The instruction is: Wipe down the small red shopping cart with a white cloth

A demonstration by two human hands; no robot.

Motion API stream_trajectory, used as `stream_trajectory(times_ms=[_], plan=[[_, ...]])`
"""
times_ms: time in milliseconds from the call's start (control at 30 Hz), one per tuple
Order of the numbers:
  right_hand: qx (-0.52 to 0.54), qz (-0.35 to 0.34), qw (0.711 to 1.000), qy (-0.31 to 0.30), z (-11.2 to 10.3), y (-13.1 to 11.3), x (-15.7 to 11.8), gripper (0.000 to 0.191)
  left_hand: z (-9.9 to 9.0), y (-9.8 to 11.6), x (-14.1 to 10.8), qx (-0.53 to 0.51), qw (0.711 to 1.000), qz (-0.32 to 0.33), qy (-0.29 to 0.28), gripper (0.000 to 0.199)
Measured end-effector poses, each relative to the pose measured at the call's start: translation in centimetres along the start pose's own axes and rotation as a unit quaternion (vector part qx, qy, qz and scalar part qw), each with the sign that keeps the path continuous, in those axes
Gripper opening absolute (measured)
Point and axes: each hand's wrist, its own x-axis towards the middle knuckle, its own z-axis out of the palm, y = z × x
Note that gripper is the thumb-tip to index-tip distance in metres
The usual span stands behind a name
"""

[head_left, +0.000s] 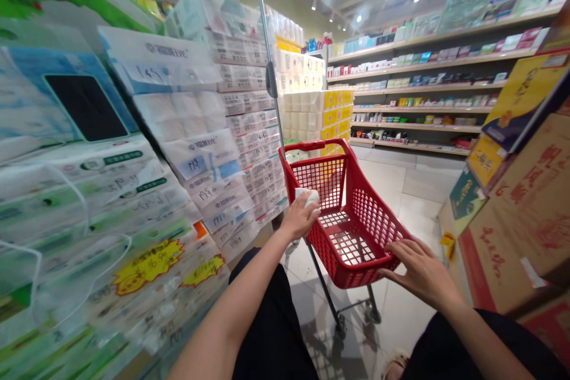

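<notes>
A red plastic shopping cart [365, 273] with a perforated basket stands upright in front of me, a metal pole rising at its left side. My left hand [303, 215] is closed on a white cloth [310, 195] and presses it against the cart's left rim. At the near right corner of the basket, my right hand [416, 267] rests on the rim with its fingers spread. The basket holds nothing that I can see; tiled floor shows through its holes.
Packs of tissue paper [200, 154] are piled high on the left, with a dark-screened phone [86, 108] and a white cable. Cardboard boxes [529, 208] line the right side. Stocked shelves [423, 56] stand behind the cart.
</notes>
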Motion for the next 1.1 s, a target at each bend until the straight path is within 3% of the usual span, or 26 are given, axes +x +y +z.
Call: stream_trajectory(times_ms=[133, 300, 433, 567, 733, 967, 1100], plan=[[-0.036, 0.012, 0.999, 0.007, 1.7, 1.3, 0.2, 0.028, 0.6, 1.9, -1.0, -0.021, 1.0, -0.008, 0.003, 0.047], [-0.04, 0.016, 0.999, 0.014, 2.5, -0.1, 1.0, 0.028, -0.3, 7.6, -6.4, -0.055, 0.997, 0.043, -0.012, 0.075], [-0.041, 0.029, 0.998, 0.027, 2.6, -1.6, 1.1, 0.028, -1.4, 10.0, -9.8, -0.079, 0.994, 0.066, -0.037, 0.063], [-0.034, 0.036, 0.998, 0.036, 2.8, -3.8, 1.3, 0.025, -2.4, 7.7, -9.7, -0.044, 0.995, 0.074, -0.057, 0.052], [-0.013, 0.02, 0.999, 0.033, 3.0, -6.8, 2.0, 0.023, -3.0, 3.8, -8.4, -0.004, 0.999, 0.008, -0.04, 0.046], [0.03, 0.009, 0.999, 0.018, 2.4, -10.4, 2.5, 0.036, -3.0, 1.7, -8.9, 0.008, 0.999, -0.052, -0.008, 0.046], [0.057, -0.014, 0.998, 0.023, 2.0, -10.8, 2.3, 0.038, -3.1, 1.4, -9.3, 0.019, 0.998, -0.064, 0.001, 0.046]])
